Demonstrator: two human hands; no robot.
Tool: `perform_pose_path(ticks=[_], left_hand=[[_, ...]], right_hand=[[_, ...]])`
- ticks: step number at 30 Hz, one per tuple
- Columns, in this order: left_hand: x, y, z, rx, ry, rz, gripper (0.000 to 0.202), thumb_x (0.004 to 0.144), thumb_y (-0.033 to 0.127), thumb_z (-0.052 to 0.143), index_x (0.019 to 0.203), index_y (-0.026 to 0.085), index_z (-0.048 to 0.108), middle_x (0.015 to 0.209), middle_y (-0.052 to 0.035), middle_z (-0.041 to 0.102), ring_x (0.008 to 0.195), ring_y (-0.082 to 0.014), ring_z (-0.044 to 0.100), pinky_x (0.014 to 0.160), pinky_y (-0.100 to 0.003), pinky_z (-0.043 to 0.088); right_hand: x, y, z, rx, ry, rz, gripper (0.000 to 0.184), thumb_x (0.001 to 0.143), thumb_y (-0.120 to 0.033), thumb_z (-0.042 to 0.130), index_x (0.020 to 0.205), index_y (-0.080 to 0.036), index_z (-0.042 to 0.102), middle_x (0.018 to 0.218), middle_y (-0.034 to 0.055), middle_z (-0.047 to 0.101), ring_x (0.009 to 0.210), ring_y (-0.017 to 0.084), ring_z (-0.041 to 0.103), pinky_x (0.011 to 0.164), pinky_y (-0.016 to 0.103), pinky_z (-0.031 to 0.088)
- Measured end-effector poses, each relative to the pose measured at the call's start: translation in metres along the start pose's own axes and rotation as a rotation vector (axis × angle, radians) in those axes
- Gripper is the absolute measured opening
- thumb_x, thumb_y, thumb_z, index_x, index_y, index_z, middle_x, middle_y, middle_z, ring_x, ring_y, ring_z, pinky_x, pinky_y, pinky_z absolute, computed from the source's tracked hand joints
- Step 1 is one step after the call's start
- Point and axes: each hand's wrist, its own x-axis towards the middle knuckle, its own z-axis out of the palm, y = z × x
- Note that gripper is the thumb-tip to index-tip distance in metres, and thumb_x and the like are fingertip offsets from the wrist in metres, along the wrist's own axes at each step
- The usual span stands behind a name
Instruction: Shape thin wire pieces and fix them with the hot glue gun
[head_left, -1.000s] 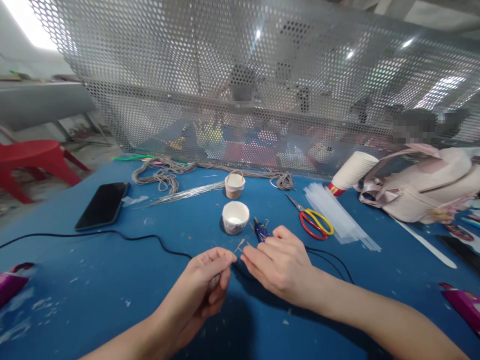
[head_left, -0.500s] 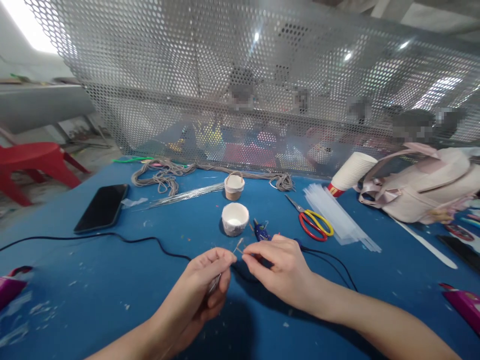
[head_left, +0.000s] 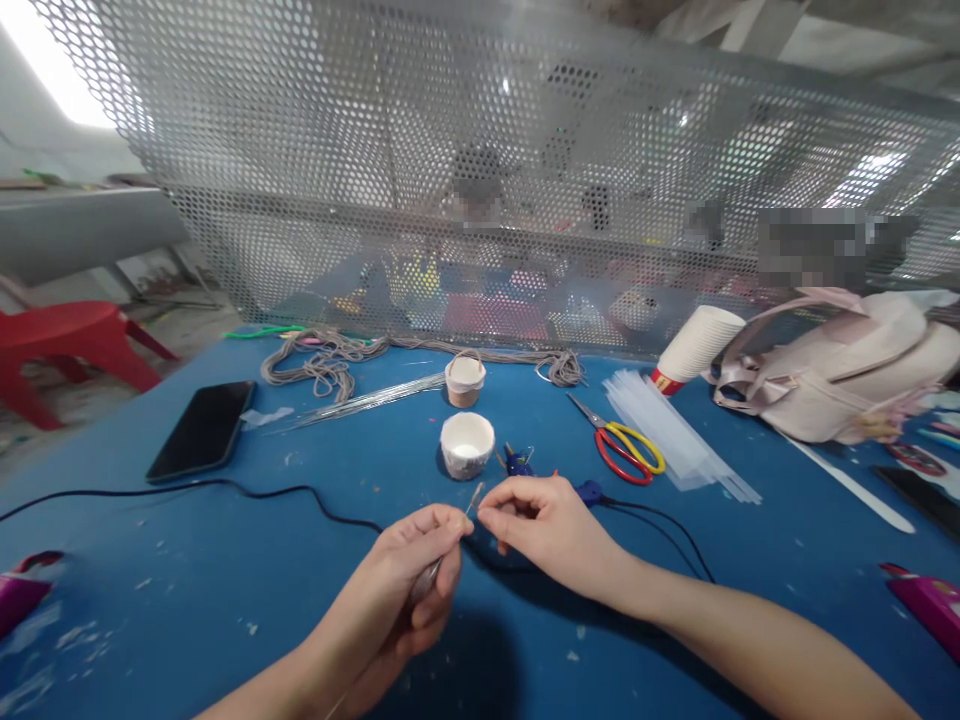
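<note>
Between the thumb and forefinger of my left hand [head_left: 420, 575] is a thin wire [head_left: 474, 500], its tip pointing up with a pale bit of material around it. The other fingers curl round a shiny piece that is mostly hidden. My right hand [head_left: 551, 530] pinches close beside the wire's tip; what sits in its fingertips is too small to make out. Just beyond the hands stands a small white-lined cup [head_left: 466, 448]. A blue glue gun [head_left: 517, 462] lies partly behind my right hand.
A small basket-like cup with a handle [head_left: 463, 382], metal wires [head_left: 375, 400] and grey cord [head_left: 319, 360] lie farther back. Scissors [head_left: 622, 445], clear glue sticks or strips [head_left: 675, 430], stacked paper cups [head_left: 701, 345] and a pink backpack [head_left: 847, 370] stand right. A phone [head_left: 202, 430] lies left; black cable [head_left: 300, 490] crosses the table.
My right hand has shifted slightly left, closer to the wire's tip, and its fingers have drawn together. My left hand keeps its pinch. The camera view has tilted a little.
</note>
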Motion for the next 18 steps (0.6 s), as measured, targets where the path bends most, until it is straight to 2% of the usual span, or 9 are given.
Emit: perform_pose_path(ticks=[4, 18], left_hand=[[0.001, -0.002, -0.002, -0.016, -0.044, -0.01, 0.019, 0.079, 0.036, 0.062, 0.075, 0.018, 0.057, 0.041, 0.0091, 0.042, 0.029, -0.0015, 0.014, 0.025, -0.012, 0.014], [0.001, -0.003, -0.005, -0.027, -0.047, -0.037, 0.021, 0.08, 0.035, 0.062, 0.071, 0.017, 0.055, 0.042, 0.0092, 0.041, 0.03, -0.0003, 0.013, 0.026, -0.012, 0.013]], right_hand=[[0.003, -0.002, -0.001, 0.011, -0.015, 0.009, 0.012, 0.075, -0.023, 0.057, 0.073, -0.014, 0.064, 0.053, -0.0029, 0.055, 0.049, 0.009, 0.047, 0.049, 0.021, 0.038], [0.013, 0.003, -0.002, 0.059, -0.036, 0.027, 0.011, 0.071, -0.024, 0.065, 0.073, -0.014, 0.068, 0.056, -0.0021, 0.061, 0.053, 0.01, 0.053, 0.054, 0.022, 0.042]])
